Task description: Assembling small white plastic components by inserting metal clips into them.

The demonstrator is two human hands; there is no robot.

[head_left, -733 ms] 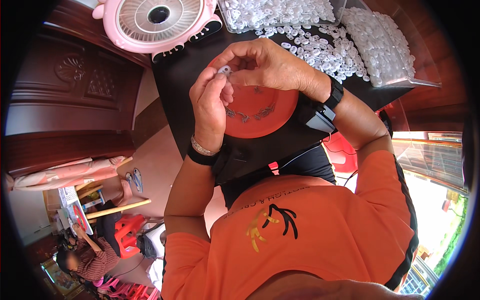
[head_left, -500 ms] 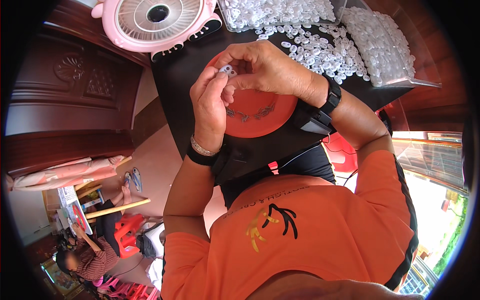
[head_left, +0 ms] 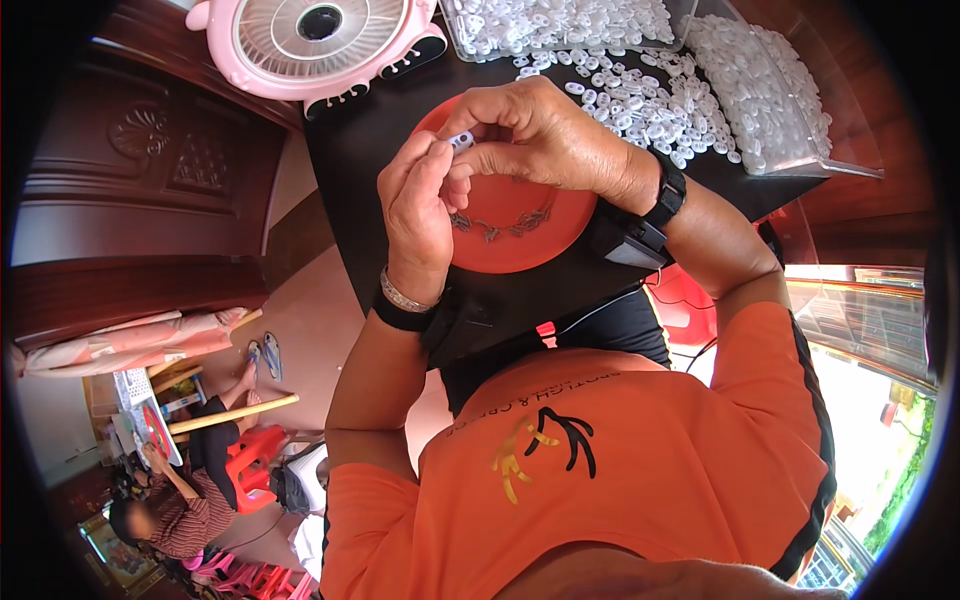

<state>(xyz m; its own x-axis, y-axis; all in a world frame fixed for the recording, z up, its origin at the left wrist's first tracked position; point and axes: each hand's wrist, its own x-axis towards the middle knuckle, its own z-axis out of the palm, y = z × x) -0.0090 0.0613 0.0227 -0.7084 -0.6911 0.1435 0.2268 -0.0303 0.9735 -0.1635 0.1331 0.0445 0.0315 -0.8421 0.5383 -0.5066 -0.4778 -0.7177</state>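
Note:
Between my two hands is a small white plastic oval piece with two dark holes point(head_left: 461, 142). My left hand point(head_left: 418, 205) pinches it from the left with thumb and fingers. From the right, my right hand point(head_left: 530, 130) curls over with its thumb and forefinger at the same piece. Both hands hover over a round red-orange plate point(head_left: 500, 255). A curved row of small grey metal pieces point(head_left: 515, 226) lies in the plate, partly hidden by my hands.
Loose white oval pieces point(head_left: 640, 110) spread across the black table point(head_left: 345, 170) beyond my right hand. Clear bins point(head_left: 800, 165) of similar pieces stand behind them. A pink fan point(head_left: 320, 50) is at the far left. Another person point(head_left: 190, 510) sits at a separate table at lower left.
The small white piece has turned slightly between my fingers, and my right hand's fingers have shifted a little around it. Otherwise both hands keep their place over the plate.

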